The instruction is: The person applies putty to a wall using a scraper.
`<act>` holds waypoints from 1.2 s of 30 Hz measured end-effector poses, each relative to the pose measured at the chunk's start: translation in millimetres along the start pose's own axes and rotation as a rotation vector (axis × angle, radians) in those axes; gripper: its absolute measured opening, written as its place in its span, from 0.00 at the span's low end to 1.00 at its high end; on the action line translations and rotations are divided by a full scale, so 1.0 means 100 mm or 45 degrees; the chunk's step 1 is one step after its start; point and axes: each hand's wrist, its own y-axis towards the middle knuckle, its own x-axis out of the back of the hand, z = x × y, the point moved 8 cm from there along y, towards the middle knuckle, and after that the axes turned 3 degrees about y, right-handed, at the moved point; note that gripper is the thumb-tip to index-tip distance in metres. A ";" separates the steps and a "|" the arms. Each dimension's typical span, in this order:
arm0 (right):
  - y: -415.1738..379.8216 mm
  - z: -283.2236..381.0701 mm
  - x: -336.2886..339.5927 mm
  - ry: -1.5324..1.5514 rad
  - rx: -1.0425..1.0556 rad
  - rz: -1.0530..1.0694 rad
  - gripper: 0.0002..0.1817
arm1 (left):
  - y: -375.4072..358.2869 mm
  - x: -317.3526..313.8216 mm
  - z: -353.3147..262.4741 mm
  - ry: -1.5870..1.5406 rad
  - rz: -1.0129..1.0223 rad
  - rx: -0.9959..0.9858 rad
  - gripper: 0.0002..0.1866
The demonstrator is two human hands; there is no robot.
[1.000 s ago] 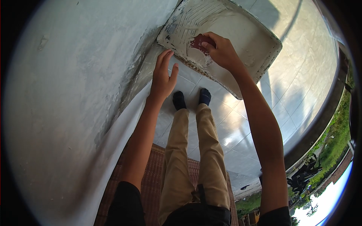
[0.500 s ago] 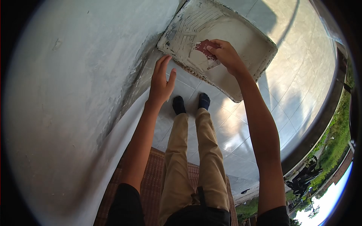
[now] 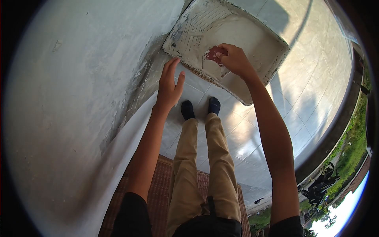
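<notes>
My right hand (image 3: pixel 237 60) pinches a dark red scraper (image 3: pixel 212 54) that is flecked with pale paste. The scraper's lower edge is down in a large, worn paint tray (image 3: pixel 198 24), and a smear of off-white paste (image 3: pixel 213 68) lies just below it. More paste coats the tray's floor, while raised ridges show at its far left. My left hand (image 3: pixel 170 87) is empty, its fingers stretched out and thumb apart, with the fingertips right at the tray's near left rim.
A grey plastered wall (image 3: pixel 79 79) rises along the left, close to the tray. Pale floor tiles (image 3: pixel 252 130) lie under my socked feet (image 3: pixel 200 107), with a woven brown mat (image 3: pixel 158 185) behind them. Beyond the floor's dark edge on the right are grass (image 3: pixel 349 138) and a motorcycle (image 3: pixel 320 189).
My right hand has shifted slightly down and to the right with the scraper, whose face is turned a little. The left hand stays nearly where it was.
</notes>
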 end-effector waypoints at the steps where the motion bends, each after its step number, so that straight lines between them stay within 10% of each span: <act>1: 0.01 0.04 -0.01 -0.030 0.042 0.018 0.17 | -0.01 -0.01 0.00 0.000 0.002 0.000 0.22; 17: 0.01 -0.06 -0.05 0.257 -0.202 0.262 0.20 | -0.02 -0.03 0.00 -0.007 0.034 0.009 0.23; 36: -0.48 0.51 0.11 1.659 -0.109 0.051 0.15 | 0.04 0.42 -0.22 -0.539 -0.074 0.341 0.22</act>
